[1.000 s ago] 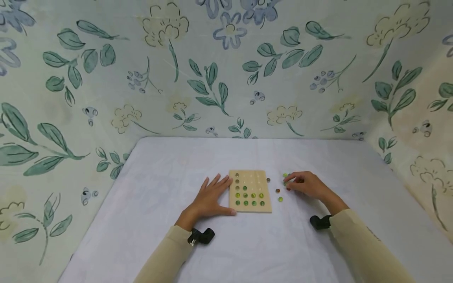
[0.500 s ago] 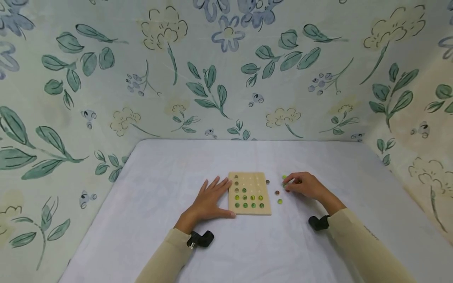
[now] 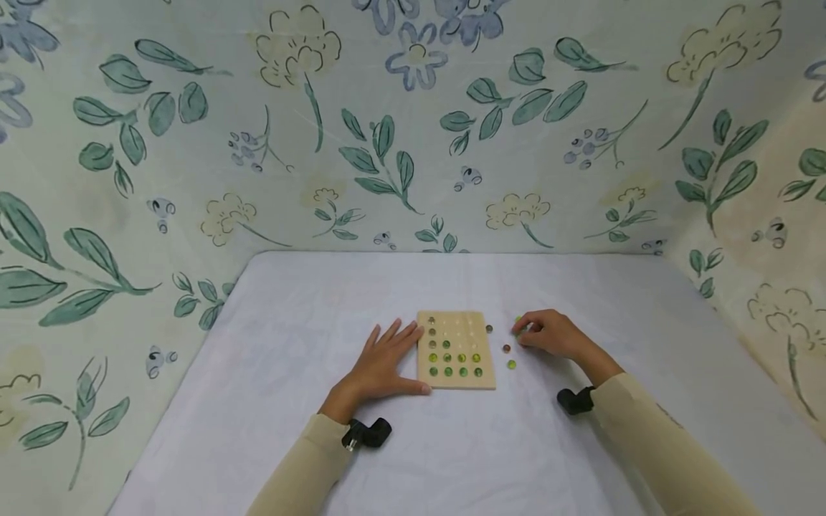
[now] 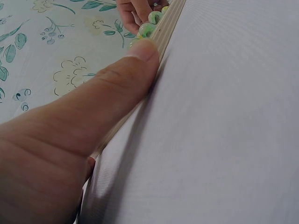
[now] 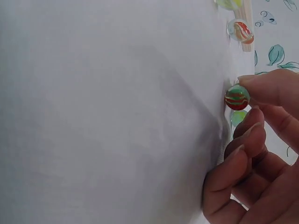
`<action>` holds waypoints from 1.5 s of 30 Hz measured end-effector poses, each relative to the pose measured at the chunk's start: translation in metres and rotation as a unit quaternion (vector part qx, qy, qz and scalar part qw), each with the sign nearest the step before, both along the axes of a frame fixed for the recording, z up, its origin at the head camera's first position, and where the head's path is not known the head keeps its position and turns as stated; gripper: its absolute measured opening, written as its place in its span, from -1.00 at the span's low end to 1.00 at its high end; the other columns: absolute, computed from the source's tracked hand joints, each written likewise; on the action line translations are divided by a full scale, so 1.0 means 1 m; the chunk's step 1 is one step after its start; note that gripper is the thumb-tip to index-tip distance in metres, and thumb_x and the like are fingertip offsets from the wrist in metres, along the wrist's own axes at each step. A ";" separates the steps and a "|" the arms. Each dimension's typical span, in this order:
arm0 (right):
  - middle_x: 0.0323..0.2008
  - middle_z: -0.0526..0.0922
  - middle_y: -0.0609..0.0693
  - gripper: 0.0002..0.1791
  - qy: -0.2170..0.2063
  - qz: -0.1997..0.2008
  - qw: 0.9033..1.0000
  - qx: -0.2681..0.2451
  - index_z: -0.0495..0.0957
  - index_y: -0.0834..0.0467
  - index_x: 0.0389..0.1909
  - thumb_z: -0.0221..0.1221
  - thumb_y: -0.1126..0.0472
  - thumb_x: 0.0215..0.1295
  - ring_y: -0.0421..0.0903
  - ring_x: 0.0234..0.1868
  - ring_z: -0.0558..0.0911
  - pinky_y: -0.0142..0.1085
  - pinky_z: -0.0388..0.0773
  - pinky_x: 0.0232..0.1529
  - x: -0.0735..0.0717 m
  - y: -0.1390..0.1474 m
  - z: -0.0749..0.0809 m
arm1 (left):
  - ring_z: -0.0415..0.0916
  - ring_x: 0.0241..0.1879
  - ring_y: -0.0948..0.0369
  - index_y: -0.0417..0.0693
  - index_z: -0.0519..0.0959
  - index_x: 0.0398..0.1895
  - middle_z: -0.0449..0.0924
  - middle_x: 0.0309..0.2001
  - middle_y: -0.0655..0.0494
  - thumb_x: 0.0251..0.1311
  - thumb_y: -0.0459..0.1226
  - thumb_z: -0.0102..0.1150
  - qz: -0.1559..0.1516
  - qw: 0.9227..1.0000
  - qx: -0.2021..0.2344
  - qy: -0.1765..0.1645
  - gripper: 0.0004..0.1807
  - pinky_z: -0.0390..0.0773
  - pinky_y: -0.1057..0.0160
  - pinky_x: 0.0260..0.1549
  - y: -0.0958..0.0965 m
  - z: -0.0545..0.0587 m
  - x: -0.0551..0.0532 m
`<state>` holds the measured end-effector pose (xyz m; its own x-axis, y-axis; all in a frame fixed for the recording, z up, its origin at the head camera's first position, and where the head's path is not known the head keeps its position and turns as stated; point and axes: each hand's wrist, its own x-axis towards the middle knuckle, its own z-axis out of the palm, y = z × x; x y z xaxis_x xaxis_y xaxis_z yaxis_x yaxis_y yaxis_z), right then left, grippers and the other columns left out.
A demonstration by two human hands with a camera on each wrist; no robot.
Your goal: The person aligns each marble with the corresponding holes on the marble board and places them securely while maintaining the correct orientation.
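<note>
A wooden board (image 3: 458, 322) with dimples lies on the cloth. Glass marbles (image 3: 462, 371) fill its two nearest rows, its left column and one more dimple. My left hand (image 3: 386, 362) rests spread along the board's left side, its thumb at the near left corner. Right of the board, my right hand (image 3: 555, 335) pinches a green-and-red marble (image 5: 237, 97) between thumb and finger, low over the cloth. Its other fingers are curled. Behind it, a yellow-green marble (image 5: 239, 116) is partly hidden by the fingers.
Between board and right hand lie a dark marble (image 3: 489, 329), a reddish marble (image 3: 506, 348) and a yellow-green marble (image 3: 512, 364). White cloth (image 3: 335, 287) covers the table; a floral curtain (image 3: 413, 143) stands behind it.
My right hand has shifted slightly left, and its fingers now cover more of the marbles beneath. The left hand and the board stay put.
</note>
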<state>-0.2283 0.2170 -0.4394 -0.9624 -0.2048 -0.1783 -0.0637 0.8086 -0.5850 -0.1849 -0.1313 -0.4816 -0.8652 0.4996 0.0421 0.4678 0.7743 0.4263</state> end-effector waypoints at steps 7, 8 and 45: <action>-0.43 0.46 0.03 -0.80 -0.012 -0.014 1.000 0.008 0.66 0.11 -0.16 0.26 0.29 0.18 -0.05 -0.38 0.41 -0.29 0.36 -0.45 0.000 -0.004 0.000 | -0.29 0.51 0.10 0.14 0.01 0.54 -0.06 0.52 0.18 -0.19 0.46 0.21 0.000 1.000 0.002 0.000 0.23 -0.38 -0.11 0.41 0.000 0.000 0.000; -0.43 0.46 0.03 -0.79 -0.013 -0.016 1.000 0.009 0.66 0.11 -0.15 0.26 0.29 0.17 -0.05 -0.38 0.41 -0.29 0.36 -0.45 0.000 -0.004 0.000 | -0.29 0.51 0.09 0.14 0.01 0.54 -0.06 0.52 0.17 -0.19 0.46 0.21 0.000 1.000 0.002 -0.001 0.23 -0.39 -0.11 0.41 0.000 0.001 0.001; -0.51 0.49 0.01 -0.83 0.033 -0.008 0.999 -0.033 0.65 0.09 -0.17 0.28 0.20 0.23 -0.07 -0.46 0.43 -0.29 0.39 -0.48 0.002 -0.010 -0.004 | -0.30 0.52 0.11 0.16 0.03 0.53 -0.05 0.52 0.19 -0.20 0.47 0.20 0.001 1.000 0.007 0.005 0.22 -0.39 -0.11 0.41 0.001 -0.003 0.001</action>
